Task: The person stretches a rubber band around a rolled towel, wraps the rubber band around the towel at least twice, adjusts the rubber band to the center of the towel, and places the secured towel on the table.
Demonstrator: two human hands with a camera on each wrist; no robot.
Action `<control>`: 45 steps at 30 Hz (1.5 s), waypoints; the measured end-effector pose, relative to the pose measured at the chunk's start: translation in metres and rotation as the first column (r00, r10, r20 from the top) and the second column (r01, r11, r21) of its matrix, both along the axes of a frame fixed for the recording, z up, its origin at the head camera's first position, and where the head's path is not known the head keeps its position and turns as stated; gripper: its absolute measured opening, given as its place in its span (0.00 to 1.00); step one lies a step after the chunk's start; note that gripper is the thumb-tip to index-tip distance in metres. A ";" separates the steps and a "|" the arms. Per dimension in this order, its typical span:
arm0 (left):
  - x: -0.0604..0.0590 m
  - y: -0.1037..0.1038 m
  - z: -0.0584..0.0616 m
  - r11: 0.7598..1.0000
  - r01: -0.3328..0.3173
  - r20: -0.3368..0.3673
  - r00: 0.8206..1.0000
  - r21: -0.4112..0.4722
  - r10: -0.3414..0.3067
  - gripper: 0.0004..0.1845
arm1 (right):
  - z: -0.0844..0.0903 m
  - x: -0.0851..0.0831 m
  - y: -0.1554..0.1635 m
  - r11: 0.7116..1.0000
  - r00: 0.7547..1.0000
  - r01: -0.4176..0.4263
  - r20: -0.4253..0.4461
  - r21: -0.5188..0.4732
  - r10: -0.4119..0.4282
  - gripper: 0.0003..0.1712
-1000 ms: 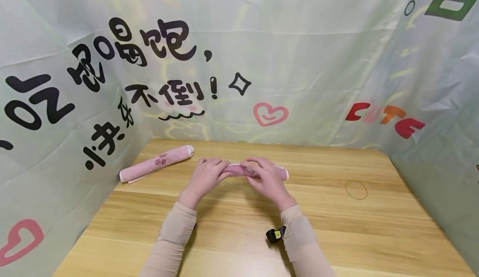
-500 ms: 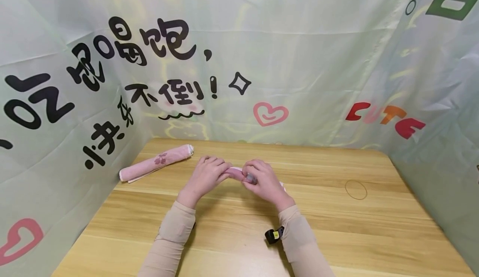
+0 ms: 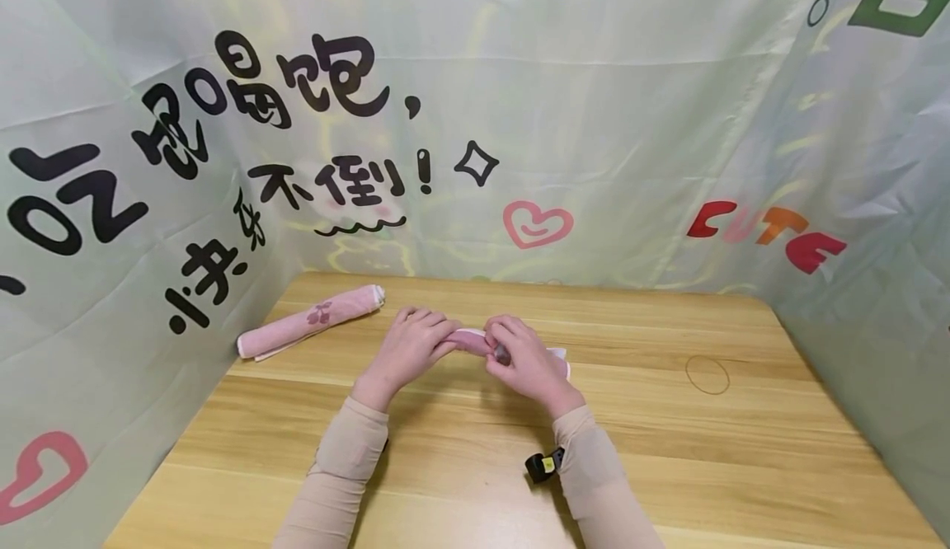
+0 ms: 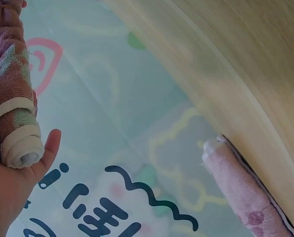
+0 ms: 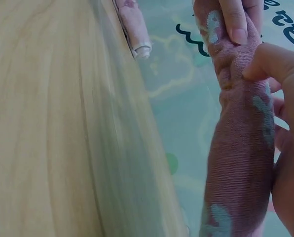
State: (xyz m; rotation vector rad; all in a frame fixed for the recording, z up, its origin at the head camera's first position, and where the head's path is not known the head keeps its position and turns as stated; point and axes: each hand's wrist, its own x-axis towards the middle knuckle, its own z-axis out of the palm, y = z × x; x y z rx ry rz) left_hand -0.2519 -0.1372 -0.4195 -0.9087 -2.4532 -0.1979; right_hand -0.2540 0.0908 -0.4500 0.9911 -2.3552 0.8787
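A pink rolled towel (image 3: 467, 340) lies across the middle of the wooden table (image 3: 668, 450), and both hands hold it. My left hand (image 3: 434, 330) wraps its left part; in the left wrist view the roll (image 4: 14, 108) lies against the palm with its coiled end showing. My right hand (image 3: 505, 343) grips the right part, and its thumb (image 5: 275, 64) presses into the cloth (image 5: 240, 148). The roll's right end (image 3: 560, 361) pokes out past that hand. A second pink rolled towel (image 3: 312, 320) lies at the back left, apart from both hands.
Printed fabric walls (image 3: 594, 161) close the table in at the left, back and right. The second roll (image 4: 245, 192) lies close to the left wall. A small black device (image 3: 542, 465) hangs at the right wrist. A faint ring mark (image 3: 707, 374) shows on the right.
My right hand's fingers, which lay flat over the roll, have curled round it and slid slightly left. The left hand has hardly moved.
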 end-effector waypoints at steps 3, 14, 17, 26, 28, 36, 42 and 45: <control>0.000 -0.001 0.000 1.000 -0.004 -0.015 1.000 0.011 0.004 0.13 | 0.002 0.001 0.002 1.000 0.994 0.019 0.110 -0.024 -0.016 0.15; -0.002 -0.003 0.000 0.998 0.023 -0.139 0.990 0.051 -0.016 0.13 | 0.003 -0.002 0.014 0.986 0.947 0.158 0.274 0.061 -0.169 0.34; -0.002 -0.002 0.000 0.998 0.029 -0.129 0.991 0.059 -0.021 0.14 | 0.002 -0.004 0.014 0.975 0.945 0.205 0.241 0.083 -0.219 0.27; 0.000 0.007 0.000 0.997 0.018 -0.039 0.999 0.075 -0.015 0.21 | -0.002 -0.004 0.017 0.932 0.930 0.361 -0.086 0.036 -0.357 0.22; 0.001 0.010 0.000 0.998 0.003 0.004 1.000 0.068 -0.004 0.23 | -0.002 -0.005 0.017 0.932 0.922 0.362 -0.148 0.009 -0.357 0.22; 0.004 0.015 -0.001 0.996 -0.043 0.129 0.991 0.075 0.034 0.25 | -0.001 -0.006 0.017 0.942 0.901 0.332 -0.279 -0.048 -0.332 0.22; 0.005 0.016 0.000 0.995 -0.082 0.225 0.972 0.059 0.067 0.27 | 0.002 -0.004 0.016 0.946 0.902 0.319 -0.290 -0.051 -0.320 0.22; 0.004 0.016 0.000 0.995 -0.087 0.266 0.961 0.047 0.072 0.28 | 0.001 -0.004 0.015 0.946 0.896 0.321 -0.307 -0.048 -0.319 0.23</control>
